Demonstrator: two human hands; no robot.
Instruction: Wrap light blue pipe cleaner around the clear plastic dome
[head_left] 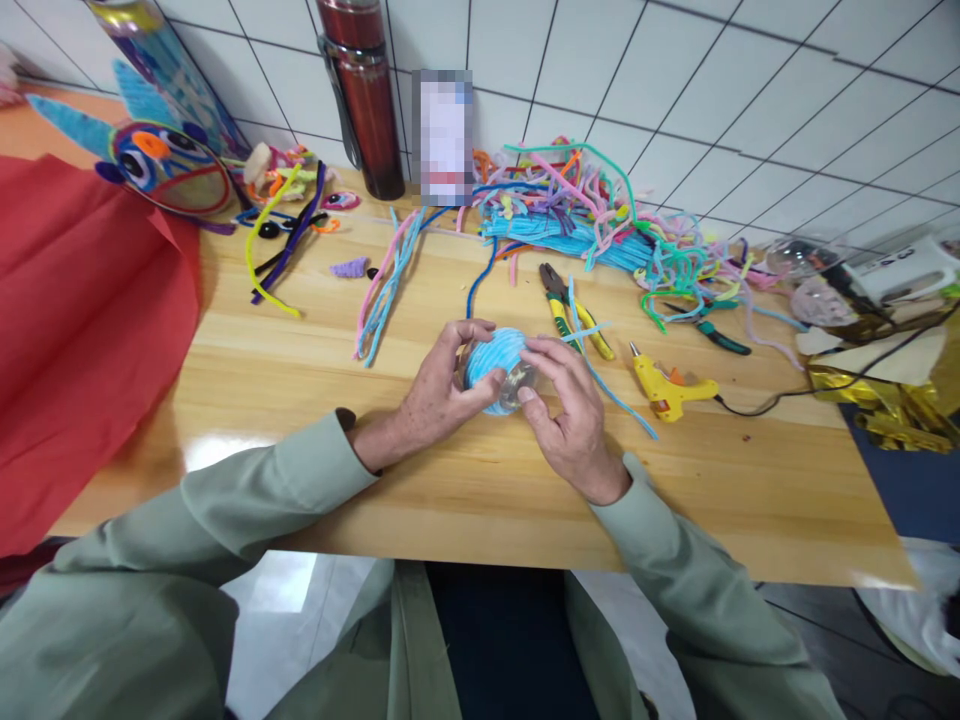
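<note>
Between both hands, just above the wooden table [450,500], is a clear plastic ball [517,385] partly wound with light blue pipe cleaner [495,357]. My left hand [442,385] curls round its left side, thumb across the blue winding. On the right side, my right hand [564,405] grips the clear part with thumb and fingers. A loose light blue pipe cleaner [615,395] lies beside my right hand. Behind that hand lie pliers [559,305] with yellow and green handles. A yellow hot glue gun [667,388] rests farther right.
A heap of coloured pipe cleaners [570,215] lies along the tiled wall. A dark red thermos [367,110] and a blurred phone-like screen [444,140] stand at the back. Red cloth [90,330] and a blue pipe-cleaner figure [169,165] are left. The glue gun's cord [780,400] runs right.
</note>
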